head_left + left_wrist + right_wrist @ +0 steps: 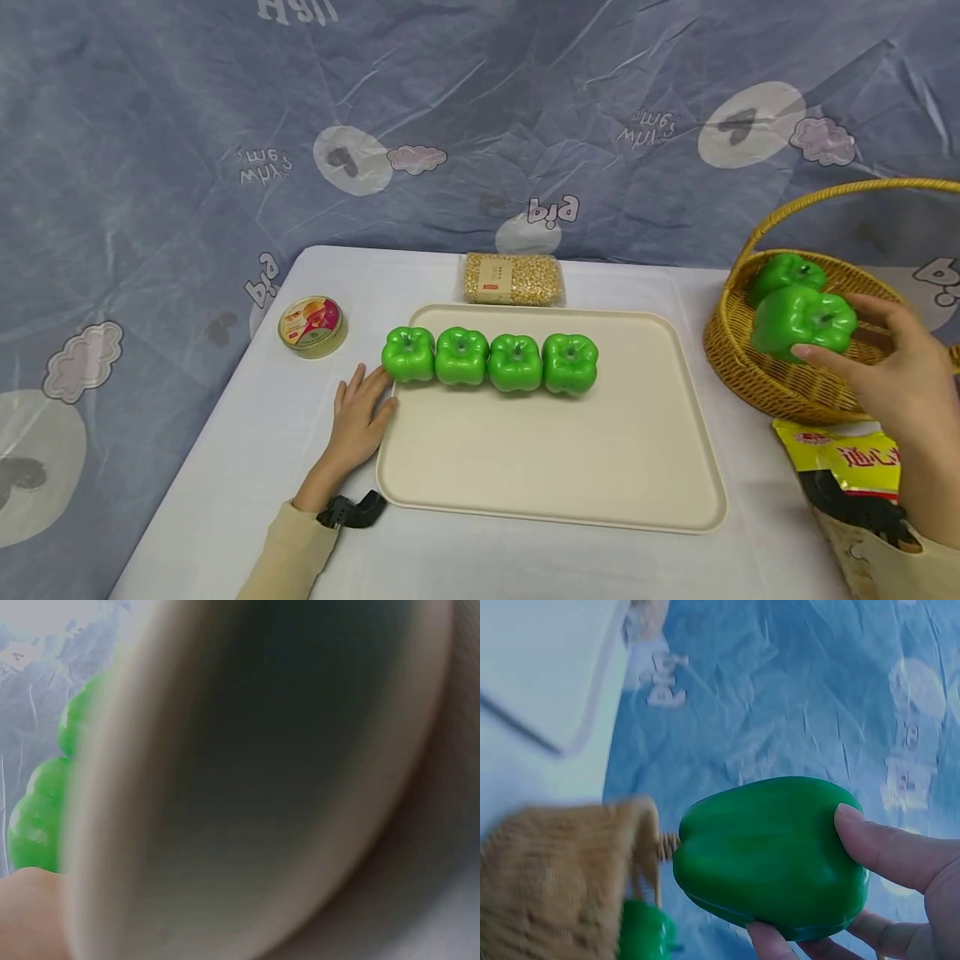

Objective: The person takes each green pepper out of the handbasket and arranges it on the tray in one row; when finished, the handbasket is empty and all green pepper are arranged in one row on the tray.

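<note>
My right hand grips a green bell pepper between thumb and fingers, over the wicker basket. In the right wrist view that pepper appears large, with the thumb on one side and fingertips underneath. Another green pepper lies inside the basket. Four-lobed green peppers stand side by side in a row on the beige tray, the leftmost pepper near its left edge. Beside that pepper my left hand rests with fingers extended at the tray's edge. A blurred pale sleeve opening covers most of the left wrist view.
A round tin sits on the white table at the left. Behind the tray lies a bag of yellow kernels. A yellow packet is in front of the basket, partly under my right forearm. The basket's handle arches upward.
</note>
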{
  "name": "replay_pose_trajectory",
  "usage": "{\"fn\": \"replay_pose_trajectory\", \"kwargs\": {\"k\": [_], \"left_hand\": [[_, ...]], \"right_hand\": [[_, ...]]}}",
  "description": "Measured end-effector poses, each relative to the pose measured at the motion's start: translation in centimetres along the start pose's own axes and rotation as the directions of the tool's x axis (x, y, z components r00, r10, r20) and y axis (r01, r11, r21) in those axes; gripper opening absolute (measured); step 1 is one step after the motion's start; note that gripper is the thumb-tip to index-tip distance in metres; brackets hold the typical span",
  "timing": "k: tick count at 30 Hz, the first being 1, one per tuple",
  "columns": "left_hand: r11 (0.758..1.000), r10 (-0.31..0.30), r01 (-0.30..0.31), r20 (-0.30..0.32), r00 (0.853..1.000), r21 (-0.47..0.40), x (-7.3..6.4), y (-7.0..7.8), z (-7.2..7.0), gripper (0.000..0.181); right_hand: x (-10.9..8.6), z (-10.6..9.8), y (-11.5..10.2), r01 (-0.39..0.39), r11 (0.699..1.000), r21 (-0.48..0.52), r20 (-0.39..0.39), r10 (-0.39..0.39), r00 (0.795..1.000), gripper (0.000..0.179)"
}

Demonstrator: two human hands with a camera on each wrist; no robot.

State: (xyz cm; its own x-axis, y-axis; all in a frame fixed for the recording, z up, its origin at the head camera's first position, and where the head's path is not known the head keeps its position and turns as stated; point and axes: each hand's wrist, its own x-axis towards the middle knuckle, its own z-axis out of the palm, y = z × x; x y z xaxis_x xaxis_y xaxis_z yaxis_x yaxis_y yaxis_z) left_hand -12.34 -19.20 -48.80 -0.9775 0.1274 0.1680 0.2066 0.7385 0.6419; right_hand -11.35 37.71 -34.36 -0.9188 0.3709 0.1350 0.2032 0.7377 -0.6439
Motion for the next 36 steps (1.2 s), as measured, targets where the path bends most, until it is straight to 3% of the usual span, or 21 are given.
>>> {"fn": "replay_pose_trajectory", "kwargs": {"k": [4, 7, 12, 16, 20, 36], "left_hand": [[1.000, -0.003, 0.003, 0.001, 1.000, 0.000, 0.0, 0.0, 0.0, 0.046], [1.000, -0.003, 0.003, 0.000, 1.000, -0.001, 0.0, 0.0, 0.0, 0.046], [1.000, -0.001, 0.001, -0.003, 1.000, -0.003, 0.0, -0.1, 0.1, 0.046], [1.000, 0.001, -0.001, -0.005, 1.000, -0.005, 0.1, -0.2, 0.1, 0.046], [1.000, 0.005, -0.005, -0.008, 1.000, -0.002, 0.0, -0.2, 0.1, 0.046], [1.000, -0.006, 0.006, 0.002, 1.000, 0.004, 0.0, -0.2, 0.1, 0.046]], "right_hand": [[-0.7, 1.4, -1.8, 0.018, 0.999, -0.036, 0.115, -0.014, 0.993, 0.085], [-1.1, 2.7, -2.9, 0.090, 0.996, -0.009, 0.178, -0.087, 0.980, 0.088], [-1.8, 5.5, -4.4, 0.245, 0.966, 0.080, 0.225, -0.256, 0.940, 0.083], [-2.4, 7.6, -5.1, 0.304, 0.944, 0.129, 0.263, -0.328, 0.907, 0.081], [-2.8, 9.0, -5.6, 0.313, 0.935, 0.165, 0.298, -0.350, 0.888, 0.081], [-3.5, 10.8, -5.9, 0.322, 0.933, 0.158, 0.343, -0.358, 0.869, 0.077]]}}
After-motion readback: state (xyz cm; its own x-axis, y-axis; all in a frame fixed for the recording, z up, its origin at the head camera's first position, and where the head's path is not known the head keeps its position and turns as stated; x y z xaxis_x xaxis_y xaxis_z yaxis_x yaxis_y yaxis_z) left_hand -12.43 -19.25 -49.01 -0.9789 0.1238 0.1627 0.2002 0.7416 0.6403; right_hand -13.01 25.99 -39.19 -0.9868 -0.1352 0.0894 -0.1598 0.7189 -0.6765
